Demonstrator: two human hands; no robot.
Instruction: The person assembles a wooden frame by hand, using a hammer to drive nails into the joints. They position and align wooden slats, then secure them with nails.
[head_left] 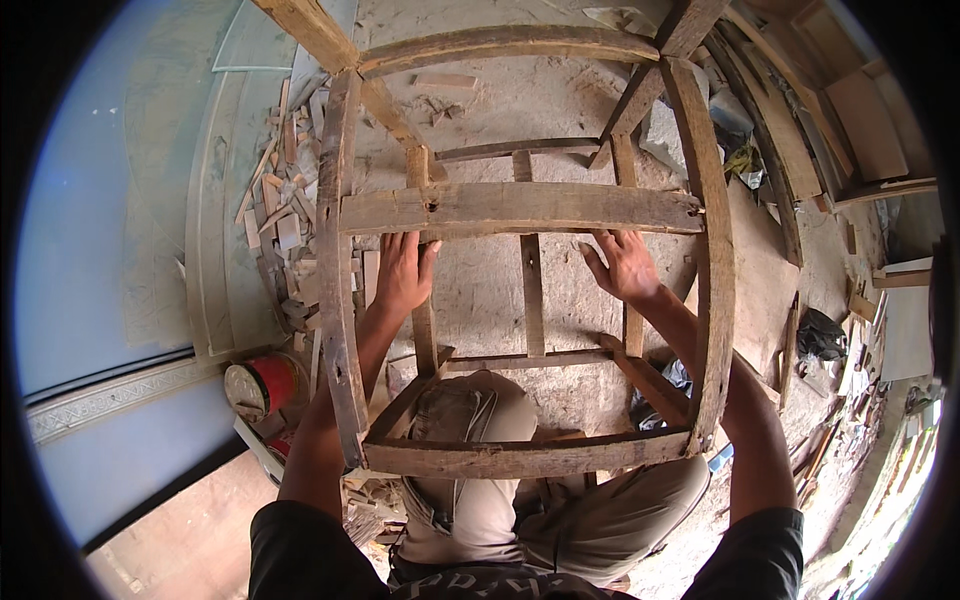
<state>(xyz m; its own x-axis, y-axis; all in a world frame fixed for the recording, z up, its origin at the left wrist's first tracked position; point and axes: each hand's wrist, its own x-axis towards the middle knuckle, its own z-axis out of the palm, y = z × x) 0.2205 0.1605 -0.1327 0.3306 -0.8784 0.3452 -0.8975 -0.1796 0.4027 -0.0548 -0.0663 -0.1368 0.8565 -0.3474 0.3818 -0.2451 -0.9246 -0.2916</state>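
Observation:
A rough wooden frame [520, 208] of old, weathered bars stands in front of me, its top rails forming a square around my arms. My left hand [402, 272] reaches under the middle crossbar and grips an upright slat [424, 330] just below it. My right hand [625, 265] is spread with fingers apart, its fingertips touching the underside of the same crossbar near the right upright slat [632, 330]. Both forearms pass through the frame's opening. My knee in beige trousers [470, 420] sits inside the frame's lower part.
A heap of wood offcuts [285, 225] lies on the dusty floor to the left. A red and white tin [262, 385] stands at lower left. Planks and boards [860, 120] lean at the right, with a black bag [822, 335] and scattered tools.

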